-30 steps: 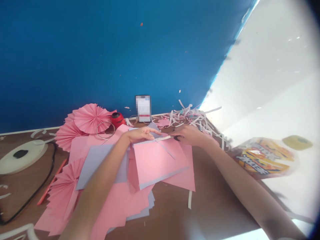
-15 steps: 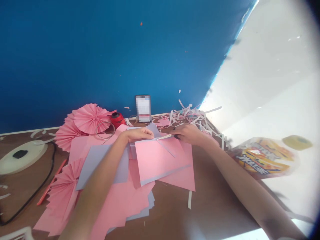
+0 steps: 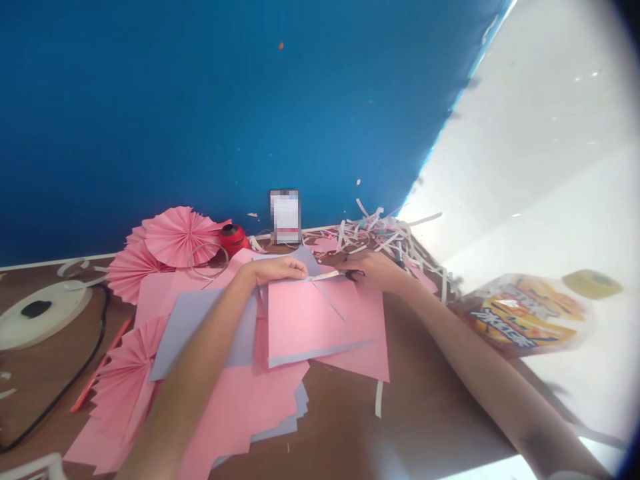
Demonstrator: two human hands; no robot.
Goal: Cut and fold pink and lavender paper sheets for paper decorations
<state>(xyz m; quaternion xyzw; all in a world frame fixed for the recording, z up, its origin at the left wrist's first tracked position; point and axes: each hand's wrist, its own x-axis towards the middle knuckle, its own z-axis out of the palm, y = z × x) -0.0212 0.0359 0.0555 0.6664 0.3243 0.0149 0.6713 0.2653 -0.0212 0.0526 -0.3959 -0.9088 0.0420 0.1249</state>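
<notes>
just under left hand (image 3: 277, 270), pink paper (image 3: 310, 320)

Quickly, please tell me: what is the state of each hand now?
Left hand: fingers lie on the pink paper; grip cannot be told.
Right hand: closed, holding scissors.

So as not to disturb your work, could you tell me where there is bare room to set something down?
The widest bare patch is the brown tabletop between the pink paper sheets and the right forearm. A smaller one lies left of the black cable. It is crowded around the left hand and right hand, and by the shredded paper strips.
</notes>
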